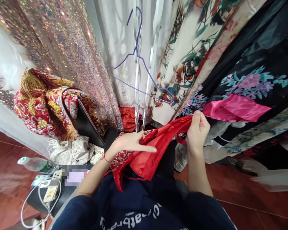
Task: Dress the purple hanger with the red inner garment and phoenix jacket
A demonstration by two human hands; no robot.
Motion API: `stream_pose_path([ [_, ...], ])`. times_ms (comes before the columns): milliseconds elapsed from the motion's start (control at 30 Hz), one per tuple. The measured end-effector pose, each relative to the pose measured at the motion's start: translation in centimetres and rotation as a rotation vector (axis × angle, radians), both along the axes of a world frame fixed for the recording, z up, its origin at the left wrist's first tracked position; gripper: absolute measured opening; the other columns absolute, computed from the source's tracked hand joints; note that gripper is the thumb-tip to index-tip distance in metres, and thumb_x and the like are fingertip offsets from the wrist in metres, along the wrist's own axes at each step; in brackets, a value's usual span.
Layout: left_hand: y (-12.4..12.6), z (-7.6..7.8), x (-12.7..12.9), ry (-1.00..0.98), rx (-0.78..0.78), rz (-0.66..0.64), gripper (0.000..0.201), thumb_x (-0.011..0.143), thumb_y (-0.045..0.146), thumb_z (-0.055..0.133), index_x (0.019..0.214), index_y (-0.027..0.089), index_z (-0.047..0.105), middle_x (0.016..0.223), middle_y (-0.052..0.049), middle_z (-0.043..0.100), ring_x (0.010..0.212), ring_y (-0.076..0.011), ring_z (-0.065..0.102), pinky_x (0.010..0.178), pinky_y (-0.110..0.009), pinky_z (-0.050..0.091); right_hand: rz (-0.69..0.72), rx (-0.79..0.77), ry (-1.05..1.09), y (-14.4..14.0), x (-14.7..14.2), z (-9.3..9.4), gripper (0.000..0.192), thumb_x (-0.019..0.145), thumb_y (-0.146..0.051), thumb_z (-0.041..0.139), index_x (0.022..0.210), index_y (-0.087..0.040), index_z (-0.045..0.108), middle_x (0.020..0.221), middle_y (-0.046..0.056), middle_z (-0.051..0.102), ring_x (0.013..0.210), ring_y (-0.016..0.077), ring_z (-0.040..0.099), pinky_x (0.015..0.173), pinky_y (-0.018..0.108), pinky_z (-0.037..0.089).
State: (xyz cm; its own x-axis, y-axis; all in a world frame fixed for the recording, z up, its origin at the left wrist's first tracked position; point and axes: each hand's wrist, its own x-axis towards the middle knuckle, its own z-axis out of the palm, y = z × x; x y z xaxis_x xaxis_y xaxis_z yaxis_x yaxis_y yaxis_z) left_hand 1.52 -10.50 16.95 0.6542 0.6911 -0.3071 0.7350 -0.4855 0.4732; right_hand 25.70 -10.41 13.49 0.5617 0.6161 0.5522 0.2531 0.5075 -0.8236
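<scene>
A red garment (pixel 153 164) with silver embroidery lies across my lap, its plain red lining turned up toward me. My right hand (pixel 198 132) is closed on one end of it and holds that end out to the right, so the cloth runs taut. Across the embroidered part rests my left hand (pixel 132 142), fingers stretched out and thumb apart, touching the cloth without gripping it. The garment's underside is hidden.
A purple hanger (pixel 136 54) hangs ahead on a metal rack. Sequined fabric (pixel 62 38) is left, floral and black dresses (pixel 259 60) right. A red-gold embroidered garment (pixel 43 105), a plastic bottle (pixel 39 164) and a power strip (pixel 53 190) with white cables sit at left.
</scene>
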Motion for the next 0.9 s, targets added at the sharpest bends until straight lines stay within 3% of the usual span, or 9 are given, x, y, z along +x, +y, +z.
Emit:
stream_pose_path([
  [100, -2.4, 0.7, 2.1, 0.022, 0.268, 0.176, 0.101, 0.072, 0.086, 0.053, 0.137, 0.01, 0.047, 0.108, -0.019, 0.072, 0.099, -0.0386, 0.07, 0.083, -0.043, 0.052, 0.003, -0.008, -0.026, -0.6, -1.2, 0.3, 0.049, 0.095, -0.06, 0.051, 0.066, -0.022, 0.04, 0.061, -0.007, 0.031, 0.056, 0.0097, 0.027, 0.055, 0.027, 0.027],
  [200, -2.4, 0.9, 3.5, 0.166, 0.391, 0.27, 0.072, 0.08, 0.056, 0.066, 0.13, 0.006, 0.053, 0.111, -0.023, 0.071, 0.102, -0.0394, 0.07, 0.085, -0.045, 0.054, 0.03, -0.019, -0.063, -1.3, -2.1, 0.6, 0.048, 0.095, -0.059, 0.051, 0.067, -0.022, 0.041, 0.061, -0.006, 0.033, 0.057, 0.0098, 0.03, 0.057, 0.027, 0.029],
  [333, 1.5, 0.2, 1.8, 0.262, 0.187, 0.33, 0.045, 0.084, 0.041, 0.059, 0.114, 0.009, 0.068, 0.109, -0.021, 0.074, 0.104, -0.0389, 0.07, 0.088, -0.046, 0.054, -0.016, 0.008, -0.049, -1.4, -1.7, 0.7, 0.048, 0.095, -0.059, 0.052, 0.066, -0.022, 0.042, 0.062, -0.005, 0.033, 0.058, 0.011, 0.031, 0.058, 0.028, 0.029],
  [467, 5.6, -0.3, -1.2, -0.189, 0.133, 0.22, 0.056, 0.079, 0.018, 0.05, 0.133, 0.014, 0.063, 0.123, -0.011, 0.072, 0.108, -0.0257, 0.07, 0.099, -0.036, 0.052, 0.079, -0.054, 0.012, -1.8, -1.4, 0.5, 0.046, 0.094, -0.06, 0.052, 0.069, -0.023, 0.045, 0.065, -0.004, 0.038, 0.059, 0.0126, 0.034, 0.058, 0.029, 0.031],
  [533, 6.8, 0.2, -1.9, -0.431, 0.179, 0.261, 0.067, 0.072, 0.012, 0.046, 0.137, 0.013, 0.06, 0.132, -0.01, 0.068, 0.116, -0.0226, 0.066, 0.105, -0.034, 0.048, 0.295, -0.11, -0.017, -2.7, -1.8, 0.8, 0.048, 0.095, -0.065, 0.045, 0.072, -0.023, 0.049, 0.068, -0.002, 0.044, 0.061, 0.0138, 0.04, 0.058, 0.029, 0.034],
  [600, 7.6, 1.5, -2.2, -0.653, 0.18, 0.316, 0.071, 0.067, 0.011, 0.043, 0.134, 0.014, 0.063, 0.128, -0.007, 0.071, 0.115, -0.0197, 0.066, 0.103, -0.032, 0.049, 0.675, -0.179, -0.114, -3.8, -2.4, 1.3, 0.056, 0.095, -0.072, 0.034, 0.081, -0.023, 0.055, 0.073, 0.001, 0.053, 0.063, 0.0156, 0.048, 0.059, 0.03, 0.039],
  [700, 7.5, 4.3, -2.3, -0.886, 0.098, 0.424, 0.069, 0.062, 0.01, 0.04, 0.125, 0.018, 0.069, 0.085, -0.001, 0.076, 0.076, -0.0139, 0.068, 0.077, -0.026, 0.056, 1.12, -0.244, -0.213, -4.7, -3.1, 2.0, 0.061, 0.095, -0.074, 0.024, 0.101, -0.023, 0.056, 0.085, 0.006, 0.065, 0.069, 0.0185, 0.059, 0.055, 0.03, 0.042],
  [833, 6.2, 8.1, -3.1, -1.157, 0.064, 0.505, 0.033, 0.065, 0.011, 0.046, 0.084, 0.017, 0.072, 0.061, 0.002, 0.062, 0.053, -0.0097, 0.056, 0.051, -0.018, 0.045, 0.784, -0.229, -0.355, -2.5, -2.6, 1.1, 0.039, 0.094, -0.057, 0.053, 0.116, -0.024, 0.051, 0.105, 0.007, 0.066, 0.086, 0.0191, 0.065, 0.073, 0.033, 0.05],
  [900, 6.2, 9.6, -3.7, -1.32, 0.108, 0.53, 0.018, 0.07, 0.011, 0.048, 0.073, 0.018, 0.065, 0.062, 0.001, 0.061, 0.054, -0.0092, 0.056, 0.05, -0.017, 0.044, 0.723, -0.274, -0.481, -0.8, -2.4, -0.3, 0.065, 0.084, -0.058, 0.068, 0.134, -0.023, 0.044, 0.129, 0.012, 0.059, 0.109, 0.0246, 0.063, 0.092, 0.039, 0.05],
])
